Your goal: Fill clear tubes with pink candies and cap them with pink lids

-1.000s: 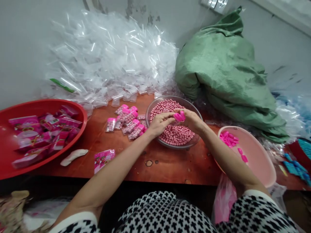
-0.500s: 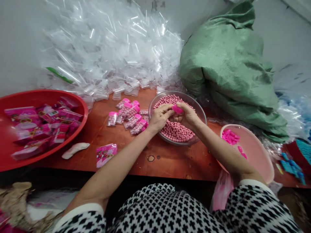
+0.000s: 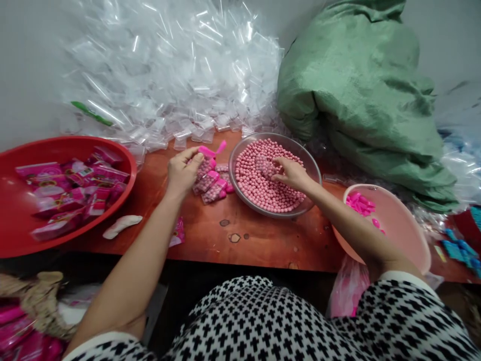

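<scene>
My left hand (image 3: 184, 170) is closed, its thumb and fingers pinching a pink flip cap (image 3: 211, 150) with its flap sticking out to the right. Under and beside it lies a pile of small clear boxes (image 3: 213, 188) with pink caps, filled with pink beads. Over the metal bowl (image 3: 240, 194), my right hand (image 3: 291, 174) grips a small clear box (image 3: 264, 165) that shows pink beads. Loose pink beads (image 3: 274, 200) fill much of the bowl around it.
A red basin (image 3: 128, 155) with pink printed packets stands left. To the right, a pale pink basin (image 3: 406, 230) holds pink caps. Behind are heaped clear plastic boxes (image 3: 161, 70) and a green sack (image 3: 361, 90). A white strip (image 3: 122, 225) lies near the table edge.
My hands have parted from a pink cap they held together above the bowl. The left moved left to the pile of boxes; the right stayed over the beads, now holding a clear box.
</scene>
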A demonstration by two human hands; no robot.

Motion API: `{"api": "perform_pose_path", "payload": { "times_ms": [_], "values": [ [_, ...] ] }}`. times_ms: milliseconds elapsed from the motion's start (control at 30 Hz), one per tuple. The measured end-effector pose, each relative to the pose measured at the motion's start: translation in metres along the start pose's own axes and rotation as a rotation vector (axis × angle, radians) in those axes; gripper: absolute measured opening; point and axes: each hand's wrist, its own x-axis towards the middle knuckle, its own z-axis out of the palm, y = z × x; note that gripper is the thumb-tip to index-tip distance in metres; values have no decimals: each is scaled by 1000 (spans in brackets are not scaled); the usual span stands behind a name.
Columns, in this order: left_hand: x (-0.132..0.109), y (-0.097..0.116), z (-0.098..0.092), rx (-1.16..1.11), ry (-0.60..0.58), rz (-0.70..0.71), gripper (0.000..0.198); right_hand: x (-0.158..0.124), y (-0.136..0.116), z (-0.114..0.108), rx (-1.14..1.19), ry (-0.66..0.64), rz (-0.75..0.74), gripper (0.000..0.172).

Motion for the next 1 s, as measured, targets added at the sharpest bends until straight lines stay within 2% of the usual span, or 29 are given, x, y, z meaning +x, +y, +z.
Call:
{"api": "perform_pose_path", "payload": {
  "times_ms": [67, 133, 167, 200, 267, 333, 400, 467, 567, 700, 867, 933, 1000],
  "values": [
    [-10, 11, 7, 84, 87, -29, 37, 0, -8, -1, 85, 62, 2, 47],
    [-22, 31, 24, 55, 31, -64, 51, 0, -20, -8, 329, 135, -5, 39],
    [-27, 42, 34, 22, -1, -61, 54, 0, -28, -13, 517, 128, -11, 38],
    [-31, 52, 45, -7, -45, -47, 55, 0, -37, -18, 733, 68, -16, 42],
    [-38, 68, 65, -49, -143, -9, 54, -3, -55, -26, 1110, -165, -12, 52],
    [-42, 75, 82, -62, -200, 54, 48, -6, -70, -30, 1308, -375, 19, 57],
    [-45, 76, 94, -49, -203, 121, 39, -9, -79, -31, 1383, -460, 76, 56],
    [-48, 73, 101, -34, -190, 160, 32, -12, -82, -31, 1415, -483, 151, 52],
    [-52, 68, 106, -24, -197, 148, 29, -17, -82, -28, 1436, -484, 240, 42],
    [-59, 70, 110, -26, -169, 148, 24, -21, -88, -16, 1458, -327, 245, 29],
    [-63, 72, 113, 45, -123, 201, 20, -22, -102, 12, 1511, -109, 355, 28],
    [-62, 71, 112, 53, -124, 185, 21, -19, -104, 17, 1531, -150, 378, 34],
    [-59, 70, 108, 26, -138, 145, 23, -15, -101, 11, 1497, -283, 354, 44]
  ]
}}
